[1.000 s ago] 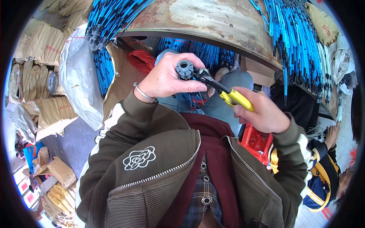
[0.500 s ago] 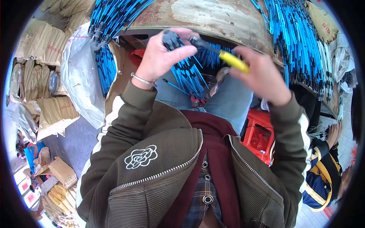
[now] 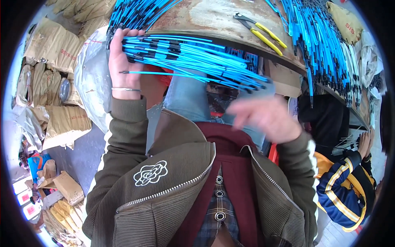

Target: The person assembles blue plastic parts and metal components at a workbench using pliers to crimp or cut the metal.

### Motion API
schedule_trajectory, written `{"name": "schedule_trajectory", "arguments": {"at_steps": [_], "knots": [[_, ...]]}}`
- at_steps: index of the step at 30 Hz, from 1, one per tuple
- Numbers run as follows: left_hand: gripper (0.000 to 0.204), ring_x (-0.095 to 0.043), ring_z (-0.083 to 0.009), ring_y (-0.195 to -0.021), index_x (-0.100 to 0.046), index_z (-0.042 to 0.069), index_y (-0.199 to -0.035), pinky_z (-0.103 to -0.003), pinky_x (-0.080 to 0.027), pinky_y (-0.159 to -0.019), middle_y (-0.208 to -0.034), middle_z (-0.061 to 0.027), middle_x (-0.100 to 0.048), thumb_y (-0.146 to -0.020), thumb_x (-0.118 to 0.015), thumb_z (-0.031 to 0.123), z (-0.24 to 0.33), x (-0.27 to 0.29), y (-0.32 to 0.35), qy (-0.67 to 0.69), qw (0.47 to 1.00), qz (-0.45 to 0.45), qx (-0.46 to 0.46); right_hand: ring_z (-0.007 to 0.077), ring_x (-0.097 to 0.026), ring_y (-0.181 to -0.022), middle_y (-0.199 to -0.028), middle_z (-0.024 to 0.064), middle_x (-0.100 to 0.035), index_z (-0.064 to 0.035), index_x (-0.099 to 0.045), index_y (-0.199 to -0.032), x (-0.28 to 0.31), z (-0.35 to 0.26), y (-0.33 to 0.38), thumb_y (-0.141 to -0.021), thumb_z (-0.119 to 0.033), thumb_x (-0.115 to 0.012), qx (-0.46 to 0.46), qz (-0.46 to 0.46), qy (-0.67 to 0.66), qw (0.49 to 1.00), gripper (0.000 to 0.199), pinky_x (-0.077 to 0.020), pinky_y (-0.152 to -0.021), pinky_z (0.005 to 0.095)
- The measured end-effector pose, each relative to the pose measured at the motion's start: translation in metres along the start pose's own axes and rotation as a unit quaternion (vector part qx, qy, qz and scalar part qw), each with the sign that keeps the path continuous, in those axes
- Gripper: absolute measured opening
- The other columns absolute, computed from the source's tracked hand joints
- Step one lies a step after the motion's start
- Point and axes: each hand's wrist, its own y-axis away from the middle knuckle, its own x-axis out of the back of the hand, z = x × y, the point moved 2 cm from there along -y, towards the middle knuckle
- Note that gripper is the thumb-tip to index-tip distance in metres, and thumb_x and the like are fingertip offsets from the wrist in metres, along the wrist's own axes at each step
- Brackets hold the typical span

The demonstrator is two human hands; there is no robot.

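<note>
My left hand (image 3: 123, 61) is wrapped round one end of a bundle of blue cables (image 3: 193, 57) with black sleeves and tips. The bundle stretches sideways over my lap, toward the right. One cable (image 3: 164, 75) hangs a little apart below the rest. Under the bundle's right end is my right hand (image 3: 269, 117), smeared by motion, so I cannot make out its fingers clearly. On the wooden table lies a pair of pliers (image 3: 257, 31) with yellow handles and dark jaws, its handles slightly spread.
More blue cables lie heaped at the table's (image 3: 214, 16) far left (image 3: 131, 14) and hang over its right side (image 3: 321, 49). Brown paper sacks (image 3: 53, 45) stand at the left. A person in a navy and yellow jacket (image 3: 341, 189) is at the lower right.
The pliers have left my right hand and now lie on the table. My left hand moved left, and the hanging cable bundle now lies sideways. My right hand came down toward me.
</note>
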Motion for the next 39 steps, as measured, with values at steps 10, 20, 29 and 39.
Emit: {"name": "schedule_trajectory", "arguments": {"at_steps": [10,20,29,39], "knots": [[0.035,-0.059,-0.0287,-0.089,-0.06,0.0,-0.085,-0.044,-0.046,-0.087,-0.087,-0.015,-0.064,-0.087,-0.053,0.035,-0.121,-0.004,0.047,0.215,0.929,-0.004,0.301,0.0291,-0.031,-0.129,-0.139,0.0138,-0.033,-0.0104,-0.015,-0.14,-0.016,0.099,0.024,-0.062,-0.022,-0.081,0.178,0.401,-0.22,0.871,0.103,-0.0277,-0.105,0.0444],[0.065,-0.058,-0.0292,-0.093,-0.052,0.001,-0.116,-0.041,-0.043,-0.087,-0.106,-0.0165,-0.061,-0.087,-0.041,0.058,-0.168,-0.036,0.11,0.13,0.812,-0.1,0.56,0.0259,-0.055,-0.105,-0.107,0.0145,-0.058,-0.0062,-0.046,-0.107,0.037,0.071,0.029,-0.063,-0.002,-0.078,0.358,0.192,-0.181,0.896,0.054,-0.0346,-0.1,0.0482],[0.06,-0.063,-0.0281,-0.07,-0.054,0.001,-0.106,-0.039,-0.051,-0.068,-0.08,-0.014,-0.065,-0.087,-0.043,0.056,-0.195,0.04,0.076,-0.215,0.798,-0.221,0.517,0.0187,-0.06,-0.086,-0.088,0.0124,-0.062,-0.0023,-0.048,-0.086,0.021,0.045,0.028,-0.069,0.006,-0.07,0.166,0.402,-0.065,0.898,0.029,-0.0479,-0.084,0.0397],[0.035,-0.057,-0.0128,-0.092,-0.056,-0.003,-0.112,-0.027,-0.045,-0.082,-0.102,-0.0082,-0.062,-0.086,-0.057,0.02,-0.129,-0.053,0.064,-0.327,0.815,-0.462,0.127,0.02,-0.06,-0.086,-0.086,0.0095,-0.06,-0.0032,-0.048,-0.088,-0.001,0.068,0.01,-0.07,0.002,-0.072,0.073,0.384,-0.072,0.918,0.031,-0.0466,-0.086,0.0393]]}}
